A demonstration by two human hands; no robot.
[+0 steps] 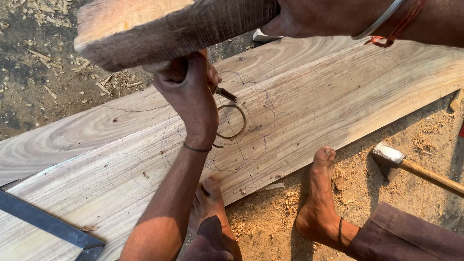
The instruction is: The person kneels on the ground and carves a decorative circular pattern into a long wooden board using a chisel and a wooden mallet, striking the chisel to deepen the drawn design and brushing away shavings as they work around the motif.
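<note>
Chisel work on a drawn rosette: keep the edge on the line

Chisel (225, 94) sits tip-down on the wide plank (338, 92), which lies on the ground among wood chips (270, 212), and its blade meets the carved ring (232, 122) at the centre of a pencilled petal pattern (263, 104). The left hand (191, 94) is wrapped closed around the chisel's handle, fingers curled tight, fist just above the wood. The right hand (295, 19) has its grip clenched on a thick wooden mallet (164, 31), raised over the left fist and blurred

As a judgement, a clean cut here calls for the blade to stay seated in the ring's groove, tilted the same way at each placement, so the circle stays even. The mallet's face should meet the handle's end squarely; a glancing blow could skid the edge across the drawn petals or catch the knuckles. Light, repeated taps look safer than one heavy strike, since the groove is shallow

Both bare feet (321, 193) rest at the plank's near edge, one on the wood, which helps pin it. A metal-headed hammer (401, 162) lies on the sawdust to the right, and a dark steel square (48, 224) crosses the plank's lower left corner
</note>
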